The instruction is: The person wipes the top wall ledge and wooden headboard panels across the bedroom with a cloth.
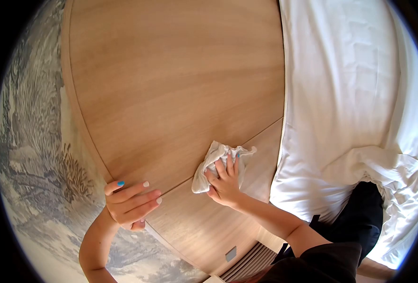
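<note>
My right hand [226, 183] presses a crumpled white cloth [203, 175] against a light wooden panel [171, 89], fingers spread over the cloth. The cloth lies across the seam between two panel sections, and part of it is hidden under my palm. Over by the panel's left edge, my left hand [132, 203] holds nothing; its fingers are stretched out, with one blue nail and several white ones showing. That hand is at the panel's border strip, but whether it leans on it I cannot tell.
Patterned grey wallpaper [34, 141] borders the panel on the left. White bedding [336, 94] runs along its right side, bunched near my dark-clothed leg [360, 212]. Low down are a small grey plate [231, 253] and a slatted surface [249, 263].
</note>
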{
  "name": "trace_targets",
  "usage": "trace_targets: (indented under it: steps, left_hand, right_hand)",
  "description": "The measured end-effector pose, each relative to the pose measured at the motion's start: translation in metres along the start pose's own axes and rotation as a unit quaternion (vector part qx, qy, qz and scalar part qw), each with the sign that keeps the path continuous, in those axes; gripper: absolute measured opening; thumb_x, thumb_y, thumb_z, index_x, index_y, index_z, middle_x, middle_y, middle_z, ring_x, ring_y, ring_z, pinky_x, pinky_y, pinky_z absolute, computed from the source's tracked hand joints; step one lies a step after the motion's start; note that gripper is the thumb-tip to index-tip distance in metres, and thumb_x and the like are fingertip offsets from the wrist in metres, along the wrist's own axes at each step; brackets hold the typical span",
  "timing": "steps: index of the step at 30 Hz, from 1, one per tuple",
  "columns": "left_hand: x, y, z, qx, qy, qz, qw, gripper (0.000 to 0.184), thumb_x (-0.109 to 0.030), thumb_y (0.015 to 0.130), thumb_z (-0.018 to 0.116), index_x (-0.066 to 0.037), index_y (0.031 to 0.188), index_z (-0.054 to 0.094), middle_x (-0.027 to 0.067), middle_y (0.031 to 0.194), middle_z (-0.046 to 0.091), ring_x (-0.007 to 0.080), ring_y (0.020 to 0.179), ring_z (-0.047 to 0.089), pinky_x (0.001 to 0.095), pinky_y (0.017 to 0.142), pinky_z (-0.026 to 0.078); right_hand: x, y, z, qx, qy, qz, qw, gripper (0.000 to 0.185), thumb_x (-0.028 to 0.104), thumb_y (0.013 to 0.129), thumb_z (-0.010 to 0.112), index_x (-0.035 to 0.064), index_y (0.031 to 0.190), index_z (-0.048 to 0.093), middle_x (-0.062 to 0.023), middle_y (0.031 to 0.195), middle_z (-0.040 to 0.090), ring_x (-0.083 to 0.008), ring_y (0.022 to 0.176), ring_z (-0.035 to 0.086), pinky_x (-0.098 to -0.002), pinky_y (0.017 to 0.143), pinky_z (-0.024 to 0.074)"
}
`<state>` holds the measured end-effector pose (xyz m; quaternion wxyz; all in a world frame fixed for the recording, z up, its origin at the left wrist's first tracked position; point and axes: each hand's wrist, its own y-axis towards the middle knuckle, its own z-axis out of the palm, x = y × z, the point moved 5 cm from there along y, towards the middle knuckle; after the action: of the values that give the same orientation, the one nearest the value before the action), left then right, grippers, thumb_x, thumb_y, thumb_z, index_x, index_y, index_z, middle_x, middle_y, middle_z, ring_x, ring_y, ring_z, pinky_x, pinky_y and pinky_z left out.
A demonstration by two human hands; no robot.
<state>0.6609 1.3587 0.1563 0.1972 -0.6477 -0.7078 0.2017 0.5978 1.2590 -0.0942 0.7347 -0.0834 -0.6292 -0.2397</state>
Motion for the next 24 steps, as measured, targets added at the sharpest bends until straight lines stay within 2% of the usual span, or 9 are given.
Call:
trace_targets:
  steps: [3, 9, 14, 21, 24]
  left_hand:
    - [0.000, 0.001, 0.000, 0.002, 0.000, 0.000, 1.000, 0.034, -0.027, 0.080, 0.036, -0.016, 0.079, 0.068, -0.0026, 0.086, 0.070, 0.0163, 0.083, 0.061, 0.0354, 0.099, 0.023]
    - [0.000, 0.000, 0.001, 0.009, -0.008, -0.007, 1.000, 0.036, -0.028, 0.084, 0.034, -0.017, 0.076, 0.067, -0.0024, 0.083, 0.070, 0.0168, 0.084, 0.061, 0.0354, 0.100, 0.023]
    - [-0.001, -0.009, 0.000, 0.025, -0.001, -0.018, 1.000, 0.033, -0.029, 0.087, 0.034, -0.020, 0.076, 0.064, -0.0036, 0.083, 0.070, 0.0168, 0.088, 0.060, 0.0375, 0.100, 0.023]
    - [-0.002, -0.010, 0.002, 0.035, 0.007, -0.036, 0.999, 0.031, -0.029, 0.088, 0.034, -0.021, 0.080, 0.062, -0.0042, 0.083, 0.069, 0.0167, 0.091, 0.059, 0.0382, 0.100, 0.023]
    - [-0.002, -0.012, 0.003, 0.015, 0.004, -0.022, 1.000, 0.031, -0.029, 0.088, 0.033, -0.020, 0.080, 0.062, -0.0039, 0.083, 0.069, 0.0166, 0.092, 0.059, 0.0379, 0.099, 0.023]
  right_hand:
    - [-0.002, 0.020, -0.007, -0.019, -0.025, -0.013, 0.999, 0.039, 0.032, 0.077, 0.049, 0.0230, 0.113, 0.060, -0.0131, 0.144, 0.029, -0.0471, 0.134, 0.013, -0.0711, 0.098, 0.0085]
    - [-0.055, 0.106, -0.036, -0.033, -0.061, -0.001, 0.998, 0.053, 0.030, 0.074, 0.052, 0.0217, 0.126, 0.051, -0.0124, 0.144, 0.028, -0.0465, 0.132, 0.018, -0.0672, 0.100, 0.0112]
    - [-0.163, 0.178, -0.066, -0.096, -0.108, 0.052, 0.988, 0.057, 0.023, 0.081, 0.049, 0.0139, 0.136, 0.038, -0.0115, 0.146, 0.026, -0.0431, 0.132, 0.021, -0.0574, 0.106, 0.0143]
    - [-0.307, 0.226, -0.095, -0.138, -0.086, 0.071, 0.984, 0.051, 0.028, 0.088, 0.044, 0.0108, 0.135, 0.037, -0.0099, 0.148, 0.023, -0.0415, 0.133, 0.020, -0.0502, 0.106, 0.0183]
    - [-0.322, 0.226, -0.098, -0.131, -0.067, 0.091, 0.985, 0.049, 0.029, 0.089, 0.042, 0.0101, 0.134, 0.038, -0.0098, 0.149, 0.021, -0.0415, 0.133, 0.019, -0.0479, 0.107, 0.0196]
